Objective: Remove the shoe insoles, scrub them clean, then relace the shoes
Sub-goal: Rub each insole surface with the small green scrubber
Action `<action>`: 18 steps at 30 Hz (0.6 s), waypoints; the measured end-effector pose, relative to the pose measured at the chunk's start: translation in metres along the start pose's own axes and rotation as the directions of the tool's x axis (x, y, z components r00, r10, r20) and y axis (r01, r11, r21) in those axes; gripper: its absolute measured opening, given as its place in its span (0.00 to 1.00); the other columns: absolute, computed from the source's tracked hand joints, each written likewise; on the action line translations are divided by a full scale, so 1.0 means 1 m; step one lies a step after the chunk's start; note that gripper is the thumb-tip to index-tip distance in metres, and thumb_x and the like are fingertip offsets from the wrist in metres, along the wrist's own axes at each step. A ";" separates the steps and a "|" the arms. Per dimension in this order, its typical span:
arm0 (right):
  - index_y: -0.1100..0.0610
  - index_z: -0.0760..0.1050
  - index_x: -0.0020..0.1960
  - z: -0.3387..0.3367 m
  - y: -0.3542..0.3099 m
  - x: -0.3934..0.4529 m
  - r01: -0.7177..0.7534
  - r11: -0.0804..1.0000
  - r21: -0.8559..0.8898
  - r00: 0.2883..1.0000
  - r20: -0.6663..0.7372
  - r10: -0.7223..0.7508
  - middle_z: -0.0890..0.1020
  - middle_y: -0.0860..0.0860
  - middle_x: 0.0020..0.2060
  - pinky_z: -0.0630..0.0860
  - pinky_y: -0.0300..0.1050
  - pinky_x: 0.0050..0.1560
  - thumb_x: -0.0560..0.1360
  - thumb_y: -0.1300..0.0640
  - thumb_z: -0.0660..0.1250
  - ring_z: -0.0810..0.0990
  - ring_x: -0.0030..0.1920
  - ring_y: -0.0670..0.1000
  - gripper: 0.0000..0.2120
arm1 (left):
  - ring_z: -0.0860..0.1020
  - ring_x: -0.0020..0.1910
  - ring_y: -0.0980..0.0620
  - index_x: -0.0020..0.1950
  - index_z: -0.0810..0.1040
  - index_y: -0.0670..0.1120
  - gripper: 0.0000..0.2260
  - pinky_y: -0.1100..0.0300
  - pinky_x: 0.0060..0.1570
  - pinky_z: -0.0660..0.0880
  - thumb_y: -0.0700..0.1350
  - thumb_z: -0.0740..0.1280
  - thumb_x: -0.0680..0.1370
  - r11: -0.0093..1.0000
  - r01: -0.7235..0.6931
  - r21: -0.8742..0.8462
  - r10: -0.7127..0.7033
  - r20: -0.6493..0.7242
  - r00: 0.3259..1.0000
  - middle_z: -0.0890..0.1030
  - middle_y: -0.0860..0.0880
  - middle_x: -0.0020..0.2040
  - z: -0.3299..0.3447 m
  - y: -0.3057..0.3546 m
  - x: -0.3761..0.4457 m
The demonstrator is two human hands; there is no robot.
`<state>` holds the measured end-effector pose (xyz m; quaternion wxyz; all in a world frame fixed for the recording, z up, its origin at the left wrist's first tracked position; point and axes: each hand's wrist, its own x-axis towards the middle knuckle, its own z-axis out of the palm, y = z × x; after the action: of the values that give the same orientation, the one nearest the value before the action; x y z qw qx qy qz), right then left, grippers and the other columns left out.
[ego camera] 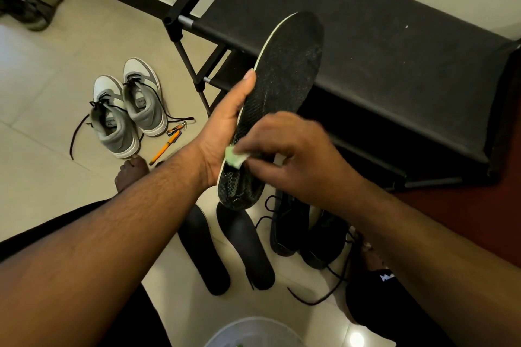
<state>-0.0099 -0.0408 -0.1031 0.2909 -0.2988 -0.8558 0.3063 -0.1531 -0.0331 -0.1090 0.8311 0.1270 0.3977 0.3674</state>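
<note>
- Two black insoles (pixel 225 251) lie on the floor, just below the held insole (pixel 282 93).
- The right hand (pixel 284 155) pinches a green sponge (pixel 235 157) on that insole.
- The left hand (pixel 225 127) grips its edge.
- Grey shoes (pixel 127 107) sit far left.

Pale tiled floor (pixel 56 87) carries a grey-and-white pair of sneakers (pixel 128 105), an orange pen (pixel 165 148) beside them, two black insoles (pixel 225 248) lying side by side, black shoes (pixel 304 236), and a black rack (pixel 366 65).
</note>
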 end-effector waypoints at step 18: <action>0.59 0.84 0.50 0.012 -0.005 -0.003 0.096 0.995 0.009 0.972 0.214 -0.096 0.83 0.52 0.44 0.80 0.50 0.40 0.72 0.61 0.73 0.82 0.43 0.48 0.08 | 0.79 0.41 0.43 0.63 0.78 0.44 0.32 0.54 0.45 0.79 0.68 0.51 0.79 0.991 -0.113 0.073 0.118 -0.068 0.991 0.82 0.37 0.52 -0.008 0.008 0.005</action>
<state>-0.0175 -0.0505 -0.1084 0.2112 -0.2223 -0.8958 0.3219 -0.1610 -0.0248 -0.1130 0.7885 0.1650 0.4320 0.4055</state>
